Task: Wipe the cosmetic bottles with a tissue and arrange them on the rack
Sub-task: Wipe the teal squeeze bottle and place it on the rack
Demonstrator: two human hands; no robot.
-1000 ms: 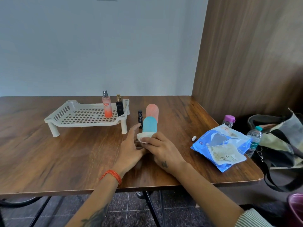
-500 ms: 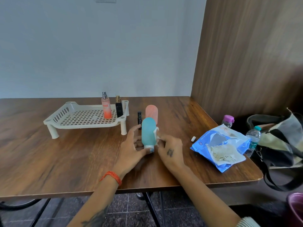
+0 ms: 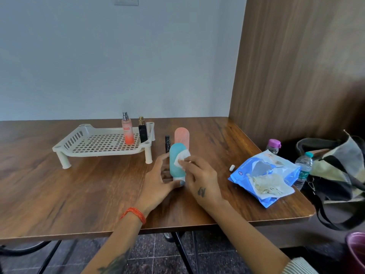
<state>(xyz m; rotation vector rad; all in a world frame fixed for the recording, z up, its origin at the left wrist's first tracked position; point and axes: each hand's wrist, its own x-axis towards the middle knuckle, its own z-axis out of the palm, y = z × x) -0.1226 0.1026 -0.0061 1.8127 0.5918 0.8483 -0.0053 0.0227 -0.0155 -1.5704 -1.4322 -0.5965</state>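
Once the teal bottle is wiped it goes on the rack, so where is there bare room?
The white slotted plastic rack is bare left of the pink spray bottle and black perfume bottle, which crowd its right end. The wooden table is bare in front of it.

The table [image 3: 59, 184] is wood-grained with a soft sheen. Between the fingers, the teal bottle [image 3: 176, 167] looks matt and smooth — soft plastic; the tissue [image 3: 182, 156] at the right fingertips is crumpled paper. Beyond them, the rack [image 3: 102, 143] is perforated cream plastic — the packet [image 3: 262, 175] glossy film.
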